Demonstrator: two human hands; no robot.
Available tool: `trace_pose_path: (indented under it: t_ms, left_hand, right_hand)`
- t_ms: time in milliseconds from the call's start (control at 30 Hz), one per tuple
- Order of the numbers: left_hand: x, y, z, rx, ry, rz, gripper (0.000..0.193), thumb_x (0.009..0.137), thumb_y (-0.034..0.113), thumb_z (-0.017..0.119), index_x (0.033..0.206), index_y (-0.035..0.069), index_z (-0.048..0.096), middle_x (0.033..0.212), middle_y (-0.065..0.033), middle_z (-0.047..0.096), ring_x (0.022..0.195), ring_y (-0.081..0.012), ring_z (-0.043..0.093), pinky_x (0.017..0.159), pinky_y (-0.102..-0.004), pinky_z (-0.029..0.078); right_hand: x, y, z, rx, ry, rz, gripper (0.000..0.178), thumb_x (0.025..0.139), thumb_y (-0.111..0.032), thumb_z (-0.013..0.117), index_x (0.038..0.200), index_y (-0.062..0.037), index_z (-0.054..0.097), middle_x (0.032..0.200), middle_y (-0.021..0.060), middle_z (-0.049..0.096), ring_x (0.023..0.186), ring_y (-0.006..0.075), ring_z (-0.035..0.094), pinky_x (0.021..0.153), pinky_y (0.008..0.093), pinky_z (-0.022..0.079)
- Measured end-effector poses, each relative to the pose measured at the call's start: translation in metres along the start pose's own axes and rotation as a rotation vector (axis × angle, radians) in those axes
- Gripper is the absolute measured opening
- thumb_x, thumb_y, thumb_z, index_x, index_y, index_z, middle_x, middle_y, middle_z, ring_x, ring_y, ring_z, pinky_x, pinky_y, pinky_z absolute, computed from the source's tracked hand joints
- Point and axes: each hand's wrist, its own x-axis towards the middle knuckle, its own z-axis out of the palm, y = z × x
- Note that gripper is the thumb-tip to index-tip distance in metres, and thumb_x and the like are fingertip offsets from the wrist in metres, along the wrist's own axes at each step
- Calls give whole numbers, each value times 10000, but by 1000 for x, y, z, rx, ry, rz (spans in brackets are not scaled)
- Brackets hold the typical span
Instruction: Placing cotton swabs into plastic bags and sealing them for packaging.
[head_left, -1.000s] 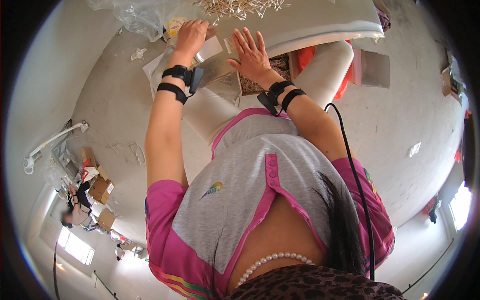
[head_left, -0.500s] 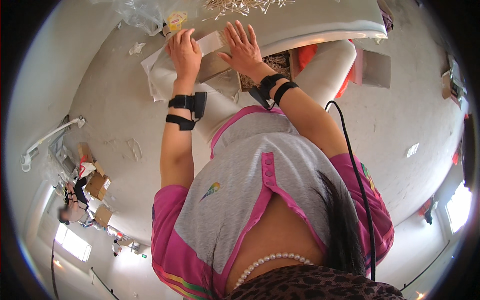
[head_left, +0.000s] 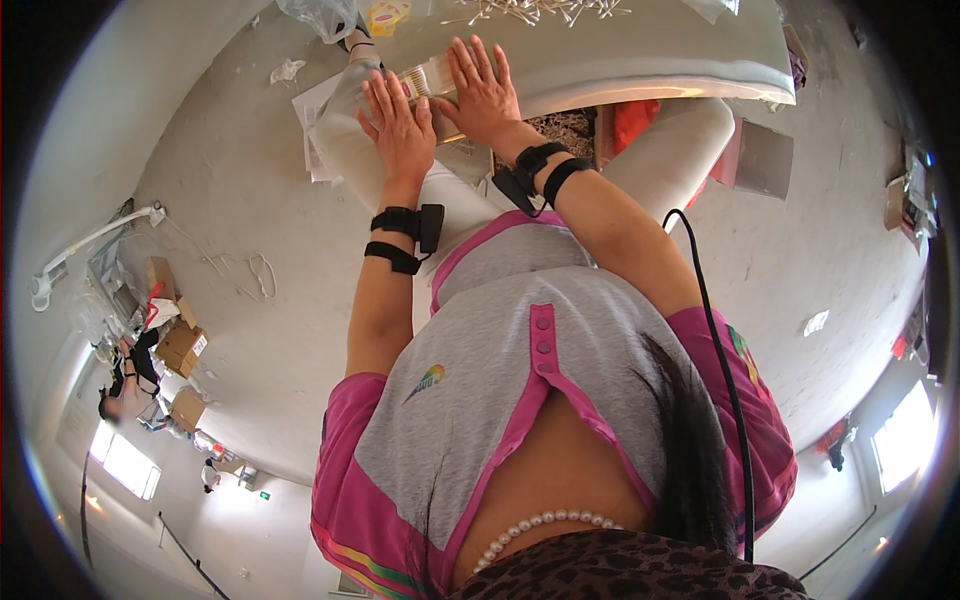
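Note:
A clear packet of cotton swabs (head_left: 424,80) lies at the near left edge of the pale table (head_left: 640,50). My left hand (head_left: 403,135) rests at the packet's left end, fingers stretched out and somewhat apart. Over its right end lies my right hand (head_left: 484,98), fingers straight and spread, thumb pointing toward the left hand. Both palms face down, and their undersides are hidden. Loose cotton swabs (head_left: 545,10) are heaped farther back on the table. Black straps with small devices sit on both wrists.
A yellow printed packet (head_left: 388,16) and a clear plastic bag (head_left: 322,14) lie at the far left. Below the table edge, a box of dark bits (head_left: 570,135) stands between my legs, beside something red (head_left: 634,128). Another person (head_left: 132,380) is far left.
My left hand has moved right and toward me, its curled fingers straightening out flat. The packet's left part, a white strip before, is now mostly under that hand. My right hand stays nearly in place.

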Motion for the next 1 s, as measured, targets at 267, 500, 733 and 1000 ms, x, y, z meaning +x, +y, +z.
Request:
trace_pose_path:
  t_ms: [267, 500, 733, 1000]
  left_hand:
    - [9, -9, 14, -21, -72, 51, 689, 1028, 418, 398, 1581, 62, 196, 1653, -156, 167, 1534, -359, 87, 1209, -565, 39]
    - [7, -17, 27, -176, -4, 91, 638, 1052, 390, 358, 1569, 52, 200, 1617, -189, 222, 1501, -400, 147, 1208, -544, 101]
    - [10, -25, 30, -345, -30, 143, 642, 1056, 361, 336, 1563, 6, 166, 1619, -227, 166, 1499, -419, 108, 1220, -512, 89]
    - [12, -24, 23, -480, -104, 101, 696, 1050, 386, 343, 1560, -30, 117, 1630, -228, 103, 1507, -402, 60, 1220, -505, 72]
  right_hand:
    - [-2, -5, 1, -4, 24, -3, 808, 975, -581, 443, 1539, -17, 317, 1637, 101, 237, 1534, 288, 135, 1233, 511, 45]
    - [-3, -5, -1, 4, 14, -1, 802, 973, -592, 437, 1523, -16, 345, 1632, 98, 248, 1533, 283, 138, 1234, 509, 41]
    - [-3, -6, 1, 15, 30, 18, 820, 966, -617, 432, 1527, -24, 345, 1632, 90, 252, 1534, 274, 132, 1238, 498, 33]
    - [-4, -20, 4, 37, 25, 13, 802, 955, -590, 454, 1531, -42, 348, 1634, 85, 251, 1535, 271, 138, 1242, 490, 40]
